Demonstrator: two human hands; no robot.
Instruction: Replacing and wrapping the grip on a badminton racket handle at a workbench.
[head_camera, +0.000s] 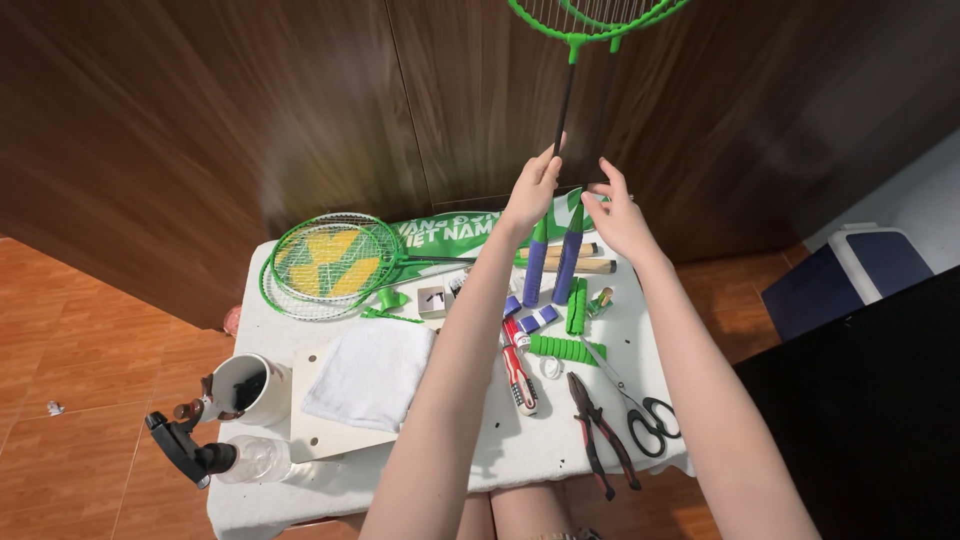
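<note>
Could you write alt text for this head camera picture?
Two bare hands, left hand and right hand, hold two green-framed badminton rackets upright by their thin black shafts above a white-covered table strewn with tools.

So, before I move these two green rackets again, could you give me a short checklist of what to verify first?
1. Left hand holds one racket shaft: ok.
2. Right hand holds the second shaft: cannot tell, it is mostly hidden behind the first.
3. Both blue grips hang above the table; whether they touch anything: cannot tell.
4. Racket heads fully visible: not ok, cut off at the top edge.
5. Scissors and pliers lie apart from the hands: ok.
6. Spare racket lies flat on the table: ok.
</note>
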